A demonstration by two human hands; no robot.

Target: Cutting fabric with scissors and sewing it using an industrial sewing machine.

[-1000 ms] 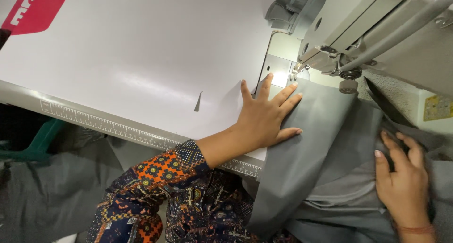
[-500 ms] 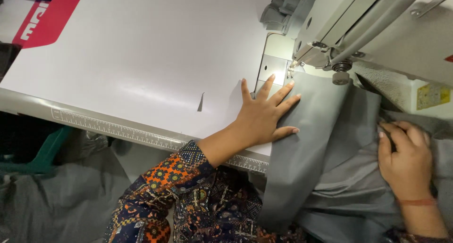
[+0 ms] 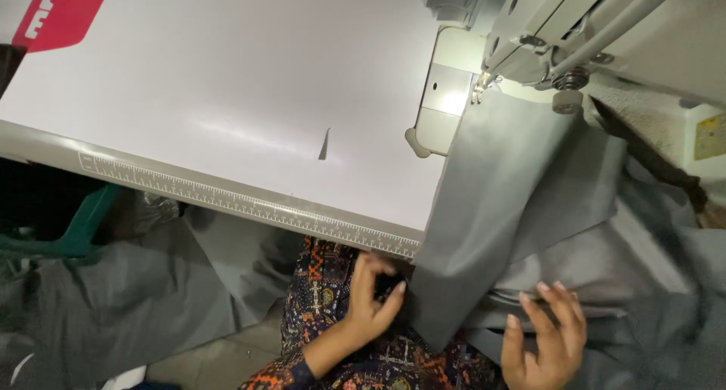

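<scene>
Both hands have come off the bench top since the earlier frames: the left hand (image 3: pixel 370 299), which lay flat on the grey fabric (image 3: pixel 484 201) near the needle, now sits below the bench's near edge, and the right hand (image 3: pixel 548 333) has dropped toward the lap. The left hand is curled, thumb and fingers pinching the lower left edge of the fabric strip just under the ruler strip (image 3: pixel 249 208) along the near edge. The right hand is open, fingers spread and resting lightly on the folded grey cloth in the lap, gripping nothing that can be seen. From there the fabric runs up over the near edge, close to the bench's right end, and reaches the presser foot (image 3: pixel 480 87) of the sewing machine (image 3: pixel 575 27), where it lies flat on the plate. To handle this well, I would judge that the pinched edge should be kept straight and lightly taut toward the foot, with the right hand smoothing the bulk so no fold drags under the needle. More grey cloth (image 3: pixel 113 307) hangs below the bench on the left, and a small dark slit marks the bench (image 3: pixel 227 80) surface.
</scene>
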